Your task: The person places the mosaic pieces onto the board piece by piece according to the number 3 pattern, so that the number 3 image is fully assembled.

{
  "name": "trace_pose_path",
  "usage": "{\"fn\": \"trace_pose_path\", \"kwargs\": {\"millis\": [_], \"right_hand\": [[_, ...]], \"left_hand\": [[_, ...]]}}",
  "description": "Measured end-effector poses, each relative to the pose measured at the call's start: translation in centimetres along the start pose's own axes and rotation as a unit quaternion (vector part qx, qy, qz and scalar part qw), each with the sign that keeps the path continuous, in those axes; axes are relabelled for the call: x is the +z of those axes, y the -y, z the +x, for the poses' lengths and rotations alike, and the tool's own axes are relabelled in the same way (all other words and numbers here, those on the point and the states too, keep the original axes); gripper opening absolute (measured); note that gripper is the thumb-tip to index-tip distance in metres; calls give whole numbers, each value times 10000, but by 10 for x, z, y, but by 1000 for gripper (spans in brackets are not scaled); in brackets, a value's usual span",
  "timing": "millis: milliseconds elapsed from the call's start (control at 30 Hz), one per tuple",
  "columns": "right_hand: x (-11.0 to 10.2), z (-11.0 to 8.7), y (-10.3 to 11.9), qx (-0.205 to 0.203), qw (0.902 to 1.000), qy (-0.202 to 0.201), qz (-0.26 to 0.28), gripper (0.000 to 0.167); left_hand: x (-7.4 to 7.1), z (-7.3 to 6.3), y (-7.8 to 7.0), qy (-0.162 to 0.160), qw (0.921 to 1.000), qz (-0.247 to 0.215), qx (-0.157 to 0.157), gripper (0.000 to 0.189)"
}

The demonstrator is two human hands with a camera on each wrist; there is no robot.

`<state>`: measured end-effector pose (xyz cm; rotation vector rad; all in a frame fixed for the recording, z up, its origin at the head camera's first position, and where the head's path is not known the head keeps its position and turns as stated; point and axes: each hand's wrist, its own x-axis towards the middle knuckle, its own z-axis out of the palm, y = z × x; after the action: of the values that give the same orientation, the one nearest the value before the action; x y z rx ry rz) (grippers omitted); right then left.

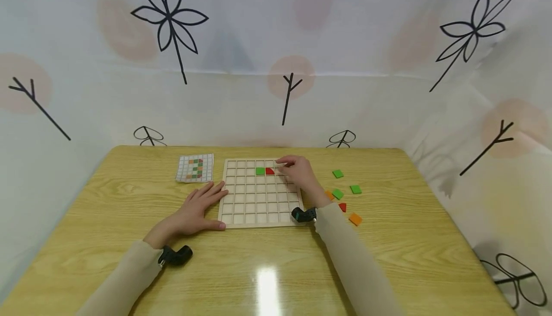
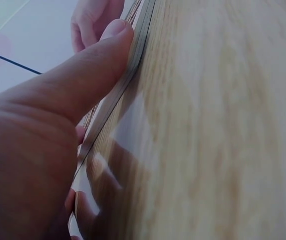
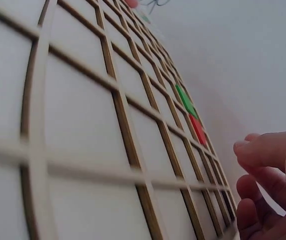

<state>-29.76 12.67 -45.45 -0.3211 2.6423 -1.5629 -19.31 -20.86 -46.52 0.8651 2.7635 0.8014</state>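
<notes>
A wooden grid board (image 1: 251, 226) lies on the table. In its upper part a green square piece (image 1: 260, 171) sits in one cell, and beside it on the right is a red piece (image 1: 269, 171) with one rounded side. My left hand (image 1: 196, 214) rests along the board's left edge, fingers spread, with the thumb near the lower left corner. Over the board's upper right part hovers my right hand (image 1: 299, 174), its fingertips just right of the red piece. The right wrist view shows the fingers (image 3: 263, 150) loosely bent, nothing visible between them.
A pattern card (image 1: 195, 168) with a coloured grid lies left of the board. Right of the board are loose green pieces (image 1: 355, 189), orange pieces (image 1: 355, 219) and a red piece (image 1: 342, 207). A patterned cloth (image 1: 241, 110) hangs behind the table (image 1: 215, 277).
</notes>
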Motion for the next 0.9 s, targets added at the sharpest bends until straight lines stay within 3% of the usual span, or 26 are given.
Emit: {"fn": "trace_pose_path", "kwargs": {"millis": [367,767,900], "right_hand": [[-52,-26,-22,90,9984,6,-558,25],[-87,-62,-40,-18,9915,536,-1182,24],[-94,-70,-42,-197,9871,930,-1285,27]], "left_hand": [[1,2,-1,-16,10000,-20,30,92],[0,0,-2,-46,10000,4,34,93],[0,0,-2,-31,10000,-2,-6,94]]}}
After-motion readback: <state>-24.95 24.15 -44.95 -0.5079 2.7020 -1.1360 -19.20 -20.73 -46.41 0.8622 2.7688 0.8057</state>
